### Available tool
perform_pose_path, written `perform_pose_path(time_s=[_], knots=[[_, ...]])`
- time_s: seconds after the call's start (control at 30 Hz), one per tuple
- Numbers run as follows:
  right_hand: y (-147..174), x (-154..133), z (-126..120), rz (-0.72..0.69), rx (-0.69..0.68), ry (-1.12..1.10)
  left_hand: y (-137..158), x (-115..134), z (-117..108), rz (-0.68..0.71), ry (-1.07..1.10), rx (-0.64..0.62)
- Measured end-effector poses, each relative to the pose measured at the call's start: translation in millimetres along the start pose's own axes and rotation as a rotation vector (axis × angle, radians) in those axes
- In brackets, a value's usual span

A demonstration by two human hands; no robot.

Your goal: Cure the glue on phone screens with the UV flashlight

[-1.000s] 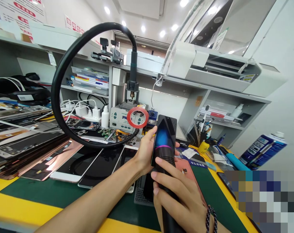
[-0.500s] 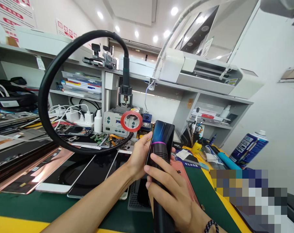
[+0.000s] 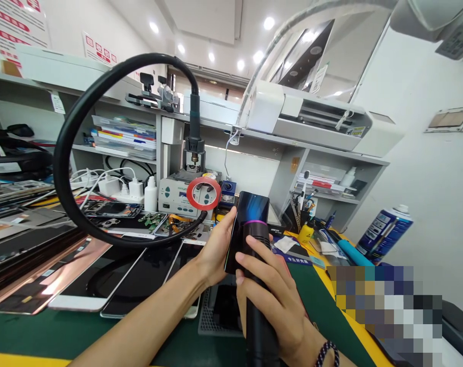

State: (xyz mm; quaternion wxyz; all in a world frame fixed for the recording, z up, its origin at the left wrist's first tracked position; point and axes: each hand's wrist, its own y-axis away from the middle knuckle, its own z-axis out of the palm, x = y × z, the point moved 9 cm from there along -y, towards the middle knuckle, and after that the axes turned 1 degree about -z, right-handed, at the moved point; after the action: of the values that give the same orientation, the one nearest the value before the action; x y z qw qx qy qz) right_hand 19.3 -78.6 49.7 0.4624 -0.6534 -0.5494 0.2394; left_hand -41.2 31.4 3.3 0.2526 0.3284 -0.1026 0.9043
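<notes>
A dark smartphone (image 3: 239, 244) is held up by my left hand (image 3: 216, 255), with the thumb along its left edge and fingertips showing at its right side. Wrapped around a black flashlight (image 3: 260, 326) is my right hand (image 3: 271, 290). The flashlight's head has a purple ring and points at the phone's screen, where a blue glow shows. Whether its head touches the glass I cannot tell. Below both hands, a grey perforated mat (image 3: 212, 316) with a dark phone on it lies partly hidden.
Several phones and screens (image 3: 132, 280) lie at left on the green mat (image 3: 44, 336). A hot-air station (image 3: 173, 196) with a looping black hose (image 3: 61, 163) and a red tape roll (image 3: 203, 193) stands behind. At right are a yellow bottle (image 3: 305, 232) and a spray can (image 3: 386, 234).
The flashlight has shifted slightly rightward across the phone, uncovering more of its left side. The whole view has moved a little.
</notes>
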Motion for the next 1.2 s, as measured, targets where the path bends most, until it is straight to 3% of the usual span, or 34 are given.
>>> perform_pose_path(time_s=[0.23,0.93,1.2], knots=[[-6,-2,-4,0.002,0.007,0.035,2,-4,3,-0.042,0.023,-0.060],[-12,-7,-3,-0.046,-0.052,-0.034,3,-8,-2,-0.074,0.004,0.023],[-13,-8,-7,-0.040,-0.050,-0.032,3,-3,-1,-0.002,-0.032,0.056]])
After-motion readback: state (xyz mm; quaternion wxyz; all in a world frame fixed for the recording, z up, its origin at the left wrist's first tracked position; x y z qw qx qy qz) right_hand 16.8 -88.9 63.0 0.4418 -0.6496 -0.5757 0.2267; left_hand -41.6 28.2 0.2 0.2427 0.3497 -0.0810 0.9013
